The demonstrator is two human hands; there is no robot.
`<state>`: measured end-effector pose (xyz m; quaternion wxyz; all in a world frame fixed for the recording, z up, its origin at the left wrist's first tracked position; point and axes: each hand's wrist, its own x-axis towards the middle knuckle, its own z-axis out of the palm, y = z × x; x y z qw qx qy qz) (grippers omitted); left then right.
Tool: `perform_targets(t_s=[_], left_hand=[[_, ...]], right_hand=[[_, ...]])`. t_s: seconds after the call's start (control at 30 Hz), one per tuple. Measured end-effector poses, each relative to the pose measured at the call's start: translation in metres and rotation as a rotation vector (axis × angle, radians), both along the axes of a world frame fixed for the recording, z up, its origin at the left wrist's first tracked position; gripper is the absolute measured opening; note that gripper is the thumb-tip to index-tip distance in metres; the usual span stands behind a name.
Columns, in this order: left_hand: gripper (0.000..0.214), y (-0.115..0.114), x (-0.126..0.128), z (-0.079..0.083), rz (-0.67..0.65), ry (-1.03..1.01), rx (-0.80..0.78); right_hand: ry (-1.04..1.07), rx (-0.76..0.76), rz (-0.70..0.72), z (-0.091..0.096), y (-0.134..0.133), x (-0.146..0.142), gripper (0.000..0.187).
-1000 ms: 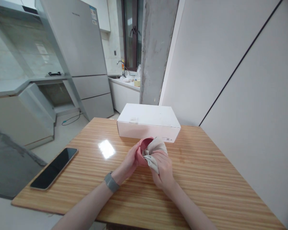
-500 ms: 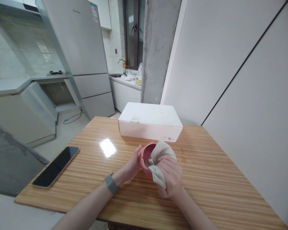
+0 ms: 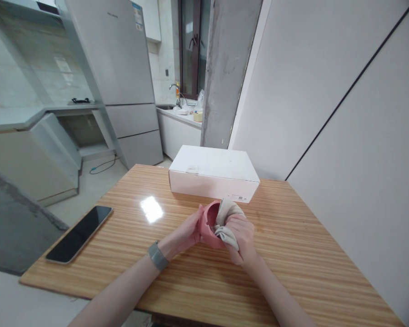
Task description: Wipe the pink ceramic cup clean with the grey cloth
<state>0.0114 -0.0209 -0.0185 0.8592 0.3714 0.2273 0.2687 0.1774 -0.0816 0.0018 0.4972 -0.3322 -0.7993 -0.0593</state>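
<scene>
A pink cup (image 3: 209,231) is tilted above the wooden table (image 3: 293,245), its mouth facing toward the right. My left hand (image 3: 187,230) is closed around the cup's left side, a grey band on that wrist. My right hand (image 3: 241,234) grips a bunched, pale beige cloth (image 3: 229,209), part of which goes into the cup's mouth. The right fingertips are hidden by the cloth and the cup's rim.
Just beyond my hands a white cardboard box (image 3: 214,175) stands on the table. A dark-screened phone (image 3: 80,234) lies near the left edge. A white wall (image 3: 344,91) rises along the right; a fridge (image 3: 119,59) stands beyond the table.
My right hand and the cloth have shifted slightly up and left, deeper toward the cup's mouth. My left hand keeps its hold on the cup. The view has moved slightly.
</scene>
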Motion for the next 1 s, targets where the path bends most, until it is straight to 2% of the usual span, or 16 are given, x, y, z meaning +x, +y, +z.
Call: perform_targets(t_s=[0.17,0.33,0.4,0.57,0.67,0.8,1.0], left_hand=[[0.06,-0.003,0.006,0.0,0.095,-0.003,0.001],[0.051,-0.009,0.012,-0.001,0.232,-0.136,0.007],[0.045,-0.01,0.013,0.002,0.249,-0.189,-0.023],[0.029,-0.006,0.009,0.009,0.237,-0.25,-0.141],[0.04,0.002,0.003,0.011,0.217,-0.209,-0.156],[0.057,0.014,-0.005,0.004,0.122,-0.178,-0.115],[0.047,0.024,-0.007,-0.011,0.073,-0.145,-0.104]], right_hand=[[-0.024,-0.021,-0.083,0.002,-0.001,-0.005,0.027],[-0.012,-0.029,-0.286,0.002,-0.002,-0.021,0.025],[-0.027,-0.01,-0.318,0.002,0.0,-0.025,0.026],[-0.19,0.043,-0.198,0.006,0.012,-0.022,0.027],[-0.283,0.099,-0.16,0.007,0.018,-0.021,0.025],[-0.313,0.142,-0.1,0.004,0.02,-0.023,0.022],[-0.307,0.097,-0.047,-0.001,0.02,-0.015,0.023]])
